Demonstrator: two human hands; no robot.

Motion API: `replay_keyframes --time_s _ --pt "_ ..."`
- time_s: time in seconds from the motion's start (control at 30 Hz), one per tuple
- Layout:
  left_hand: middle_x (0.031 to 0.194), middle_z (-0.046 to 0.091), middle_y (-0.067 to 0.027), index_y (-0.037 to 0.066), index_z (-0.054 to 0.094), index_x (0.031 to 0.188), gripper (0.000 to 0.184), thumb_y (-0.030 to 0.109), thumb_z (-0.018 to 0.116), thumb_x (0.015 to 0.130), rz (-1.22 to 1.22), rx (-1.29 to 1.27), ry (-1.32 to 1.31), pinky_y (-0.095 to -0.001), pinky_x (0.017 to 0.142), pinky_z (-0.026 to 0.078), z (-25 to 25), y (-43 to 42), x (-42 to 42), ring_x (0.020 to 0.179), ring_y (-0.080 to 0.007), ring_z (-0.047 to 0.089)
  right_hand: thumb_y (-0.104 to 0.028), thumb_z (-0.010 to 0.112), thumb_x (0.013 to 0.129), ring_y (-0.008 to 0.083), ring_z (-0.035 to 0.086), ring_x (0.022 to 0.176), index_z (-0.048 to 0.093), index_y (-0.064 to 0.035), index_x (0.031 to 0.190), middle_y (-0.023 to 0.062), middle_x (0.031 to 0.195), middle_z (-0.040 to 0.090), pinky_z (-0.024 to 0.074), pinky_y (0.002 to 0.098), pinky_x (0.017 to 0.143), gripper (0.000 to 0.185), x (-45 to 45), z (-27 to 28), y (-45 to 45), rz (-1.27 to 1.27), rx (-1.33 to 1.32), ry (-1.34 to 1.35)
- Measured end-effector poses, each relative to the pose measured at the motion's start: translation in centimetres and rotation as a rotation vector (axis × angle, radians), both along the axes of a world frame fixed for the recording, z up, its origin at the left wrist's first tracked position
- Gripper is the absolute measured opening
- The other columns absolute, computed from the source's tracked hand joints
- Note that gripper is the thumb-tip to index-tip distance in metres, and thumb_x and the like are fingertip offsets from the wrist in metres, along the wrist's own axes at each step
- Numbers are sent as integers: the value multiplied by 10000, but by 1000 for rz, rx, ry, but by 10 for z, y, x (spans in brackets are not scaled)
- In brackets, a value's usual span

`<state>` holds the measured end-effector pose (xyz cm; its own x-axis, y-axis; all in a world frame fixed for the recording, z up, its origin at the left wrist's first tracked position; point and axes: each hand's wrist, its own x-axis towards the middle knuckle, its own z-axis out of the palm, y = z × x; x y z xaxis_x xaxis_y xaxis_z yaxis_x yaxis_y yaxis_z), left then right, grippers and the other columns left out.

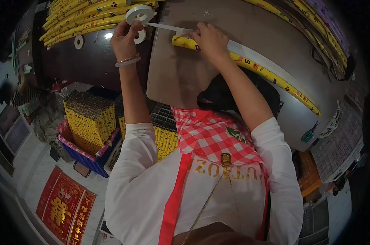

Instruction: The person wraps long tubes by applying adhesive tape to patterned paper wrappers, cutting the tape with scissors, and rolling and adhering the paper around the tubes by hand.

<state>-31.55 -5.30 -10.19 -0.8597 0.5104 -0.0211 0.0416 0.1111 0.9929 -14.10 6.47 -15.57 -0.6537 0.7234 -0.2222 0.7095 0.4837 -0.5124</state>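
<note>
My left hand (125,38) is closed on a roll of white tape (139,14), held above the table's left part. A strip of tape (162,26) runs taut from the roll to my right hand (210,41). The right fingers are pinched on the strip's end, against the upper end of a yellow printed paper tube (270,75). That tube lies slantwise across the table, with a pale strip along its far edge. Just behind my left hand is another tape roll (140,37), partly hidden.
Several yellow tubes (83,20) are stacked at the upper left, near a small tape roll (79,42). More rolls (324,36) lie at the upper right. Scissors (309,132) rest at the table's edge. A blue basket (85,159) on the left holds bundled yellow tubes.
</note>
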Motion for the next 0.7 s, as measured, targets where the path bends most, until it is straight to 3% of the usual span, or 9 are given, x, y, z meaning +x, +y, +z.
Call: replay_keyframes --time_s 0.5,0.7 --pt "840 628 -101 -30 591 987 297 148 671 762 98 62 -76 -274 676 514 -16 0 -9 743 -162 621 -426 544 780 280 577 872 549 -146 901 65 902 578 454 427 695 305 -1 -2 1 9 3 -37" --pt "837 628 -96 -29 593 983 287 150 663 770 148 81 -84 -267 669 513 -21 -1 -11 748 -151 617 -419 557 774 278 573 891 555 -150 919 59 912 576 448 430 714 306 -5 -7 -1 1 3 -47"
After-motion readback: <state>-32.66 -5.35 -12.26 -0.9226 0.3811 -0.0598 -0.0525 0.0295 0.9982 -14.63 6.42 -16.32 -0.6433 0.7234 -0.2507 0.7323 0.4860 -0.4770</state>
